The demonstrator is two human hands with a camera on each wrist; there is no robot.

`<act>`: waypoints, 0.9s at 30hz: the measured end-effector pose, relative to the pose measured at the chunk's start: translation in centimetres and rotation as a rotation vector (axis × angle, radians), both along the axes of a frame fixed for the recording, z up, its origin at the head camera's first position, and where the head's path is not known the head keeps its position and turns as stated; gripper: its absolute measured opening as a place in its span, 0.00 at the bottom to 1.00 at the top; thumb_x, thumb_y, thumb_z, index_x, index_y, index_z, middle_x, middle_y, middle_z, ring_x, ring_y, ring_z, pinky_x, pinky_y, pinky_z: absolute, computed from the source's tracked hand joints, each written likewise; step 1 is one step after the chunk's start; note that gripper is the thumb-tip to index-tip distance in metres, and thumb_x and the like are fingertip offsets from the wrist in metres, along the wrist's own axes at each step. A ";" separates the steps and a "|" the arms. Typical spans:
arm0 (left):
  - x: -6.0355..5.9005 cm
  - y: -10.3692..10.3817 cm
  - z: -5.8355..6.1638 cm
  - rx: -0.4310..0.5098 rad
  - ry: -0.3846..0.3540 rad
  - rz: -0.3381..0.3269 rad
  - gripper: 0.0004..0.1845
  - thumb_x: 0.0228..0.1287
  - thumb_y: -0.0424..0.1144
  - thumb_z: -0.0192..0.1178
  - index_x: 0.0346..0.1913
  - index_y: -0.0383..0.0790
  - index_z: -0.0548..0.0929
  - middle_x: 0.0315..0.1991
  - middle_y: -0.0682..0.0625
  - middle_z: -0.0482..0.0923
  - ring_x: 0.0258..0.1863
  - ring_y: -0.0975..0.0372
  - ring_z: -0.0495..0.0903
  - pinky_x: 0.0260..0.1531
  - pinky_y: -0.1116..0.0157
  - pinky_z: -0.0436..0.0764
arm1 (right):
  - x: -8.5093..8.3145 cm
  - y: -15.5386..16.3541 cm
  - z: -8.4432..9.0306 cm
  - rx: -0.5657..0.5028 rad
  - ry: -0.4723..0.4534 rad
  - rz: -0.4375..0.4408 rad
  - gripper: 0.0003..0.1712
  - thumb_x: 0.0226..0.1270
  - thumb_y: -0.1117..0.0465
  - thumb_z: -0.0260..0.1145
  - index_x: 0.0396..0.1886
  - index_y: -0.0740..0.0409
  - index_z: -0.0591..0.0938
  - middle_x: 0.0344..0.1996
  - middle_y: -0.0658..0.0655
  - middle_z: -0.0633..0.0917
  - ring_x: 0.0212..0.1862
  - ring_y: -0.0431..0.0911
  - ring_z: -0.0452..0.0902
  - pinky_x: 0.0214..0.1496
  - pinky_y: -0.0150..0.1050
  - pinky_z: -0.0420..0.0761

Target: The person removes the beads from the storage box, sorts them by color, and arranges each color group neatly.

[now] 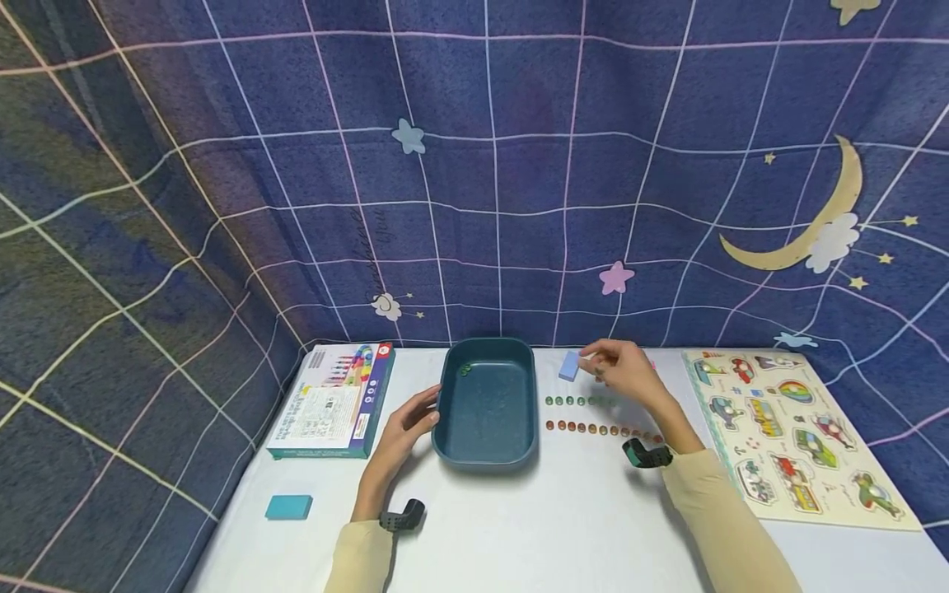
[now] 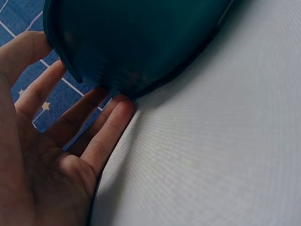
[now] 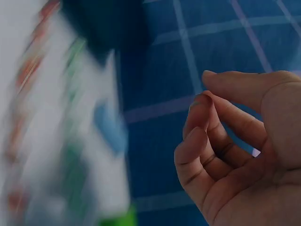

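The left hand point(image 1: 404, 428) rests against the left wall of a dark teal bin point(image 1: 485, 463); in the left wrist view its slightly bent fingers point(image 2: 110, 134) touch the bin's side. Inside the bin, small green beads point(image 1: 465, 370) lie near the far left corner. My right hand point(image 1: 621, 371) is raised over the table, right beside a light blue block point(image 1: 569, 366). In the right wrist view its fingers point(image 3: 190, 162) are curled, thumb and index tips close together; whether a bead sits between them I cannot tell. A row of green beads point(image 1: 570, 401) and a row of reddish-brown beads point(image 1: 592, 428) lie nearby.
Left of the bin lies a flat printed box point(image 1: 326, 412) with a white sheet on top. A teal block point(image 1: 289, 507) sits nearer the front left. At the right is a picture puzzle board point(image 1: 786, 428). A dark blue grid-patterned curtain point(image 1: 519, 189) hangs behind the table.
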State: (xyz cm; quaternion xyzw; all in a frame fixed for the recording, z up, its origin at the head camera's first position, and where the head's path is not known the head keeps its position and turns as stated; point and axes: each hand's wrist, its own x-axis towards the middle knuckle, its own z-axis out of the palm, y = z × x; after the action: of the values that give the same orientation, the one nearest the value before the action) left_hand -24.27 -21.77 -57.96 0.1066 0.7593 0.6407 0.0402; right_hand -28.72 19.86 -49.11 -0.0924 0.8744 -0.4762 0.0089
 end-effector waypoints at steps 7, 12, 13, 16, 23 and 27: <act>0.0 -0.1 0.0 0.003 0.004 0.005 0.27 0.77 0.39 0.61 0.76 0.45 0.74 0.75 0.38 0.75 0.69 0.52 0.80 0.58 0.70 0.84 | -2.5 -9.2 3.0 -0.088 0.008 0.149 0.14 0.73 0.58 0.72 0.52 0.61 0.89 0.34 0.59 0.91 0.29 0.44 0.82 0.32 0.42 0.83; 0.0 -0.1 0.0 0.004 0.006 0.010 0.27 0.77 0.40 0.61 0.76 0.45 0.74 0.75 0.38 0.75 0.68 0.54 0.81 0.58 0.70 0.84 | -4.3 -14.7 1.9 -0.092 -0.060 0.200 0.12 0.72 0.59 0.73 0.49 0.60 0.90 0.32 0.60 0.91 0.30 0.54 0.84 0.31 0.40 0.82; 0.0 -0.1 0.0 0.001 0.010 0.008 0.27 0.78 0.40 0.61 0.76 0.45 0.74 0.75 0.37 0.75 0.68 0.56 0.81 0.58 0.70 0.84 | -4.5 -15.4 1.4 -0.074 -0.067 0.194 0.11 0.71 0.60 0.74 0.48 0.60 0.91 0.32 0.62 0.91 0.31 0.57 0.86 0.30 0.38 0.81; 0.0 -0.1 0.0 -0.004 0.016 0.000 0.27 0.78 0.40 0.61 0.77 0.45 0.74 0.75 0.38 0.75 0.66 0.62 0.82 0.59 0.70 0.84 | -5.3 -17.1 -0.4 -0.010 -0.092 0.163 0.10 0.70 0.62 0.73 0.47 0.61 0.91 0.32 0.67 0.91 0.32 0.60 0.87 0.26 0.33 0.78; 0.0 -0.2 -0.2 -0.008 0.019 -0.017 0.27 0.78 0.41 0.61 0.76 0.49 0.75 0.76 0.40 0.74 0.71 0.51 0.80 0.60 0.70 0.83 | -6.6 -18.5 -3.7 0.167 -0.080 0.108 0.13 0.67 0.64 0.75 0.51 0.57 0.92 0.25 0.55 0.89 0.22 0.38 0.78 0.25 0.29 0.75; 0.0 -0.3 -0.2 -0.010 0.015 -0.017 0.27 0.79 0.42 0.61 0.77 0.50 0.74 0.76 0.40 0.74 0.73 0.42 0.76 0.60 0.70 0.83 | -6.9 -19.2 -4.3 0.286 0.003 0.132 0.14 0.65 0.62 0.77 0.51 0.53 0.92 0.32 0.53 0.91 0.30 0.40 0.79 0.34 0.33 0.79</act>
State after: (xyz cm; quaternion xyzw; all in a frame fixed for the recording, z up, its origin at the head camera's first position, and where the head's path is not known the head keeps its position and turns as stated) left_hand -24.25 -22.05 -58.12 0.1176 0.7619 0.6357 0.0404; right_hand -35.63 0.66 -53.43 -0.1480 0.9254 -0.3451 0.0519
